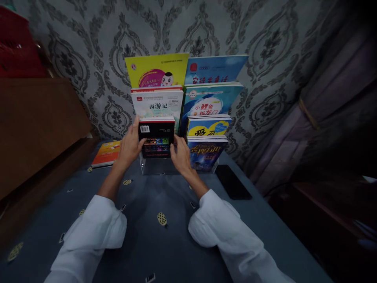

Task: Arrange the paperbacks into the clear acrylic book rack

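Observation:
A small black book (156, 135) with a barcode and colourful pictures on its cover stands upright between my hands. My left hand (130, 142) grips its left edge, thumb across the front. On its right edge, my right hand (180, 154) closes with the thumb at the cover. Directly behind rises a white book (160, 103) with Chinese characters, then a yellow-green book (157, 67). A clear acrylic stand (143, 166) shows below the black book. To the right, a dark blue book (207, 155) fronts another tiered row.
Behind the dark blue book stand a yellow-and-blue book (193, 127), a teal book (228, 98) and a blue book (232, 65). An orange book (106, 153) lies flat at left. A black phone (233, 181) lies right. Patterned wall behind, curtain (297, 114) right, brown box (38, 129) left.

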`<state>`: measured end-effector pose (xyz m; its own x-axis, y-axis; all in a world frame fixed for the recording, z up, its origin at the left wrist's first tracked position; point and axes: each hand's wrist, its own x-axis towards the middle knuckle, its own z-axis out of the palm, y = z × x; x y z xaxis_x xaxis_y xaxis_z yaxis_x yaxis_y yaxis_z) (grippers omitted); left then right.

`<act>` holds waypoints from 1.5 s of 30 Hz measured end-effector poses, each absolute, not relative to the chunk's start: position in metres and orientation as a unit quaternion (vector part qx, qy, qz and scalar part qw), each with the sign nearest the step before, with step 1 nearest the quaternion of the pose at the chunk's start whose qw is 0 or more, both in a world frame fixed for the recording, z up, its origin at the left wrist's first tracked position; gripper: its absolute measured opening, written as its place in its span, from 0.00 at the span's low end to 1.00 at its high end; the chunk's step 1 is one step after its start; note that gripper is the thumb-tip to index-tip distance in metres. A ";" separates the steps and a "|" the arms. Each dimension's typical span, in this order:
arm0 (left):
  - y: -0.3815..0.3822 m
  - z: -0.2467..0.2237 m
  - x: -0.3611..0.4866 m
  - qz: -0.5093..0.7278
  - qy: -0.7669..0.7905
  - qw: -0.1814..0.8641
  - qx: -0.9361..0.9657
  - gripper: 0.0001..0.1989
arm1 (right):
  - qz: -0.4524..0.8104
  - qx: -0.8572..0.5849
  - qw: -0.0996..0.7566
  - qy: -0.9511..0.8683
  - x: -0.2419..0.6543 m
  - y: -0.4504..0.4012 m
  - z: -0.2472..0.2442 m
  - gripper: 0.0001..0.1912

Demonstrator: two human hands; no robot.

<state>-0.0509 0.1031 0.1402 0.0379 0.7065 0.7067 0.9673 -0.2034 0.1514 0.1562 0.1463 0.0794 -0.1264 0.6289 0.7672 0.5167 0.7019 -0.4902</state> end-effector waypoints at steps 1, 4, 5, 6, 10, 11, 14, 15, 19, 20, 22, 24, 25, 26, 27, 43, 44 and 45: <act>0.103 0.140 -0.050 -0.340 -0.605 0.190 -0.694 0.42 | 0.054 -0.383 0.541 -0.747 0.155 0.147 0.078 0.22; 0.103 0.138 -0.047 -0.333 -0.619 0.198 -0.683 0.43 | 0.057 -0.379 0.550 -0.742 0.151 0.149 0.074 0.25; 0.103 0.138 -0.046 -0.332 -0.623 0.201 -0.679 0.42 | 0.059 -0.375 0.554 -0.741 0.149 0.149 0.072 0.26; 0.103 0.138 -0.046 -0.333 -0.625 0.205 -0.676 0.42 | 0.061 -0.371 0.557 -0.740 0.148 0.150 0.070 0.27; 0.105 0.139 -0.045 -0.348 -0.620 0.217 -0.669 0.40 | 0.071 -0.366 0.568 -0.734 0.143 0.154 0.065 0.30; 0.106 0.138 -0.045 -0.354 -0.617 0.218 -0.669 0.39 | 0.072 -0.366 0.569 -0.733 0.143 0.154 0.064 0.30; 0.107 0.131 -0.045 -0.385 -0.605 0.208 -0.665 0.38 | 0.074 -0.363 0.573 -0.731 0.142 0.155 0.063 0.31; 0.108 0.127 -0.044 -0.403 -0.602 0.199 -0.660 0.38 | 0.076 -0.361 0.575 -0.730 0.141 0.155 0.063 0.31; 0.112 0.105 -0.038 -0.491 -0.576 0.167 -0.631 0.37 | 0.092 -0.362 0.577 -0.726 0.142 0.155 0.062 0.32; 0.113 0.100 -0.037 -0.504 -0.568 0.167 -0.629 0.35 | 0.096 -0.363 0.577 -0.725 0.142 0.155 0.063 0.32; 0.116 0.094 -0.035 -0.515 -0.560 0.171 -0.626 0.30 | 0.097 -0.362 0.576 -0.726 0.143 0.154 0.063 0.33; 0.117 0.093 -0.033 -0.515 -0.565 0.167 -0.622 0.25 | 0.097 -0.364 0.573 -0.728 0.143 0.153 0.065 0.32; 0.117 0.093 -0.033 -0.513 -0.569 0.162 -0.621 0.24 | 0.097 -0.366 0.570 -0.729 0.144 0.153 0.066 0.32; 0.117 0.095 -0.033 -0.510 -0.574 0.155 -0.621 0.24 | 0.097 -0.370 0.566 -0.730 0.144 0.152 0.066 0.32; 0.117 0.096 -0.033 -0.507 -0.578 0.148 -0.622 0.23 | 0.098 -0.374 0.563 -0.731 0.144 0.152 0.067 0.32; 0.117 0.098 -0.031 -0.534 -0.561 0.113 -0.622 0.23 | 0.076 -0.419 0.544 -0.723 0.144 0.152 0.065 0.30; 0.117 0.098 -0.031 -0.535 -0.562 0.112 -0.621 0.23 | 0.076 -0.420 0.546 -0.721 0.144 0.152 0.065 0.30; 0.117 0.098 -0.031 -0.535 -0.564 0.112 -0.619 0.23 | 0.077 -0.419 0.548 -0.719 0.144 0.152 0.065 0.30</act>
<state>-0.0309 0.1168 0.0980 -0.2089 0.5785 0.7885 0.8175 -0.3392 0.4654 0.1437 0.1520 0.0646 -0.0469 0.6873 0.7248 0.5193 0.6366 -0.5701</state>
